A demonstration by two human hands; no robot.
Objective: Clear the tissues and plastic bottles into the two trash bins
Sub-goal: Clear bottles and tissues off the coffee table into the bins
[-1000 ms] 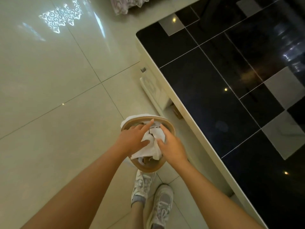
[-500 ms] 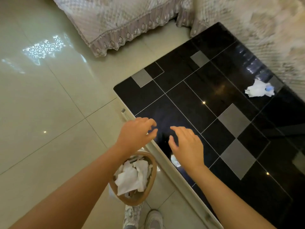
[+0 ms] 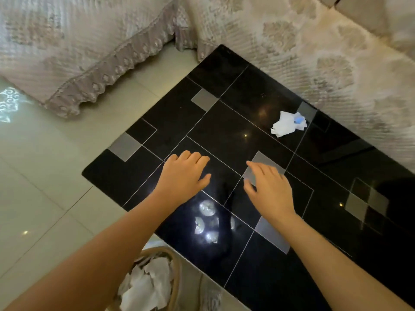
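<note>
1. Both hands moved up off the bin (image 3: pixel 155 286), now lower left, tissues inside.
2. Left hand (image 3: pixel 185 176) and right hand (image 3: pixel 268 189) hover mid-frame, fingers loose, holding nothing.
3. Crumpled tissue (image 3: pixel 286 124) sits upper right on the table (image 3: pixel 258 254).

Both hands (image 3: pixel 226 182) outstretched – palms down, empty

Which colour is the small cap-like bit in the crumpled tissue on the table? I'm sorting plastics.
Light blue, in the head view: cap-like bit, tissue.
</note>
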